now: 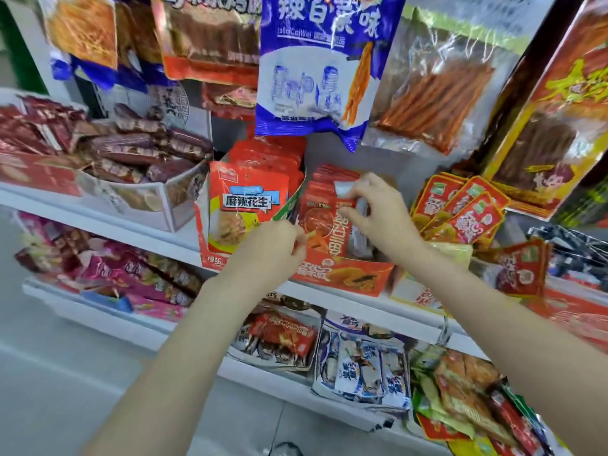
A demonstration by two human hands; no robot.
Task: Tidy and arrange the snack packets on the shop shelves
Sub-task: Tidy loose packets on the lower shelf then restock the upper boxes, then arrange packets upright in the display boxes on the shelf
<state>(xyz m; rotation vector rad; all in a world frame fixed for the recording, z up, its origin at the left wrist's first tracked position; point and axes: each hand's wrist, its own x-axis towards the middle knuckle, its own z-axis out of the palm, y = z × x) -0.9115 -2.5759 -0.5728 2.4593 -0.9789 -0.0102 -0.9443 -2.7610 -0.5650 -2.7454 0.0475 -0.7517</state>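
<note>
Small red snack packets (pixel 320 222) stand in a row inside an orange display box (pixel 345 278) on the middle shelf. My right hand (pixel 378 209) pinches the top of the front packets, thumb and fingers curled over their upper edge. My left hand (pixel 276 248) grips the lower left corner of the same stack with curled fingers. Just to the left, orange peanut packets (pixel 246 202) fill a neighbouring box (pixel 210 258).
Large hanging packets, a blue one (pixel 316 67) and a clear one of red sticks (pixel 434 90), dangle close above the box. Dark red packets fill a tub (pixel 141 153) at left. Loose red-yellow packets (pixel 460 209) lie at right. Lower shelves (pixel 362 366) hold more mixed packets.
</note>
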